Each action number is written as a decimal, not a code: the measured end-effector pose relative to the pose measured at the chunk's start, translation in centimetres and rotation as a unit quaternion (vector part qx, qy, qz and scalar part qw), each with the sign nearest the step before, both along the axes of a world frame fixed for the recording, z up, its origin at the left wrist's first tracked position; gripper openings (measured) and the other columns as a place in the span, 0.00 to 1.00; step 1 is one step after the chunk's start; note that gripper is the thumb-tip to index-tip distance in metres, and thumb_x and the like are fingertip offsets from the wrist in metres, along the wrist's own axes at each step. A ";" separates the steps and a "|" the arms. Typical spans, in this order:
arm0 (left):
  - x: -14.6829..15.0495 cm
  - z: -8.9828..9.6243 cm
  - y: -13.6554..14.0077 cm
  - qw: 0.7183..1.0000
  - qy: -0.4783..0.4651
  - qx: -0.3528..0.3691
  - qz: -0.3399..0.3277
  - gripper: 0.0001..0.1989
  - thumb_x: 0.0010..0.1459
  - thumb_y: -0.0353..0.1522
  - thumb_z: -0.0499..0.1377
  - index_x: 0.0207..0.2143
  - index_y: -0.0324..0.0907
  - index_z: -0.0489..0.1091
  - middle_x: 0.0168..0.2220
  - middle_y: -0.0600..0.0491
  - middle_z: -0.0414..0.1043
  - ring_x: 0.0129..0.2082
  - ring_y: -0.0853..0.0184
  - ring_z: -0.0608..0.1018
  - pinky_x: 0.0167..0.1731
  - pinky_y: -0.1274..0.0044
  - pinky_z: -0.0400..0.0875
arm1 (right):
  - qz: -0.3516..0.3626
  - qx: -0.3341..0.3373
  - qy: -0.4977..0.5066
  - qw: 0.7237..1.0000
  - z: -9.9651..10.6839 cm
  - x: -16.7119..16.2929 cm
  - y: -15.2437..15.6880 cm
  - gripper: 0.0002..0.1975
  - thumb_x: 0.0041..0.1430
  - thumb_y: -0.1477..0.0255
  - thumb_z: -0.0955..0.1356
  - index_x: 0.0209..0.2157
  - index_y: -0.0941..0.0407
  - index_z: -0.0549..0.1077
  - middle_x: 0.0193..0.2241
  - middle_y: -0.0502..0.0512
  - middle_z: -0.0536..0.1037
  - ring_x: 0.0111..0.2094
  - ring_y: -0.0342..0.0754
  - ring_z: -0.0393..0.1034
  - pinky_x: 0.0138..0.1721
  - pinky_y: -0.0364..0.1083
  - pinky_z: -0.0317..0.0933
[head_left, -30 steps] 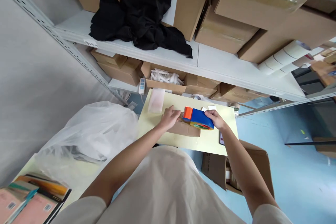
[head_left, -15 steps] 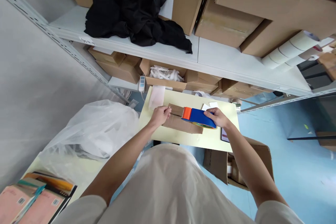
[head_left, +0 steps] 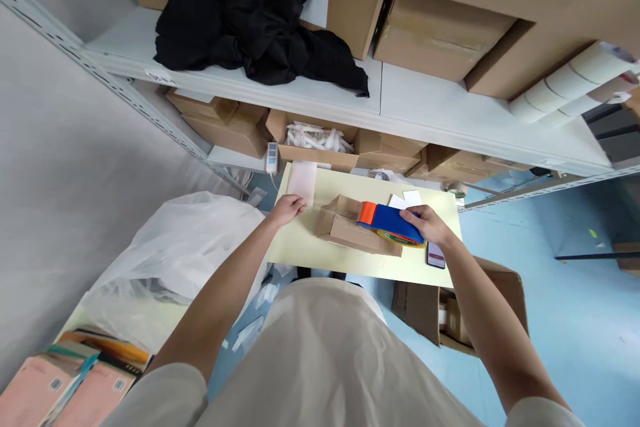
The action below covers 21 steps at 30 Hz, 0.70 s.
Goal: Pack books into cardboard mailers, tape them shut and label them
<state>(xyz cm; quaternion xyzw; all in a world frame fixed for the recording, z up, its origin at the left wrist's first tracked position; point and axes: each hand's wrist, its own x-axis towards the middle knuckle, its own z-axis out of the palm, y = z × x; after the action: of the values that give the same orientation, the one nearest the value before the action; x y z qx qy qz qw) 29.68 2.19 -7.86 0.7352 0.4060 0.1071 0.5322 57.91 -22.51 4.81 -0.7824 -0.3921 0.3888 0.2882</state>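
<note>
My right hand [head_left: 429, 221] grips a blue tape dispenser [head_left: 393, 220] with an orange front end; a tape roll shows along its lower side. The dispenser is over a small brown cardboard box [head_left: 353, 232] lying on the pale yellow table [head_left: 300, 252], covering part of its right half. My left hand [head_left: 287, 209] is to the left of the box, apart from it, fingers closed together. Its fingertips are by the lower edge of a pale pinkish sheet [head_left: 302, 180]; whether they grip it cannot be made out. A phone [head_left: 435, 255] lies beside my right hand.
White paper pieces [head_left: 405, 199] lie behind the dispenser. A shelf [head_left: 345, 101] with cartons and black cloth [head_left: 260, 20] rises beyond the table. An open carton [head_left: 417, 312] stands low at the right. Translucent plastic [head_left: 175, 247] and pink packages [head_left: 35, 380] are at the left.
My left hand has moved left, off the box to the pinkish sheet. The box now appears tilted, its left end raised. My right hand and the dispenser have shifted slightly right; the phone shows more.
</note>
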 end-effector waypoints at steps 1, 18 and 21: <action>0.1 -0.5 -0.3 1.000 0.007 0.003 -0.004 0.16 0.55 0.40 0.50 0.26 0.39 0.70 0.17 0.56 0.66 0.19 0.72 0.69 0.22 0.80 0.64 | 0.000 0.002 -0.003 1.000 0.0 -0.1 0.0 0.25 0.48 0.48 0.67 0.18 0.58 0.68 0.15 0.48 0.66 0.19 0.41 0.57 0.20 0.42 0.53; 1.4 -5.4 -8.6 0.965 0.239 0.097 -0.039 0.23 0.60 0.38 0.46 0.53 0.37 0.66 0.35 0.38 0.77 0.39 0.50 0.78 0.37 0.63 0.68 | 0.053 0.012 -0.073 0.996 0.4 -2.9 2.4 0.25 0.52 0.51 0.64 0.17 0.57 0.68 0.16 0.50 0.66 0.21 0.42 0.58 0.22 0.42 0.52; 0.1 -5.1 -7.9 0.970 0.213 0.093 -0.075 0.29 0.58 0.34 0.48 0.61 0.36 0.54 0.43 0.40 0.75 0.43 0.56 0.78 0.41 0.66 0.69 | 0.058 0.006 -0.065 0.996 0.4 -2.9 2.3 0.25 0.53 0.51 0.63 0.18 0.58 0.68 0.17 0.50 0.67 0.21 0.42 0.58 0.22 0.42 0.53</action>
<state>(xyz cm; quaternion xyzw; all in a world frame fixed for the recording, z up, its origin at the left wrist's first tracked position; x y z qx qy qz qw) 29.73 -5.68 -13.01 0.8156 0.4423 -0.0547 0.3690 55.00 -20.19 5.17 -0.7803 -0.4569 0.3503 0.2441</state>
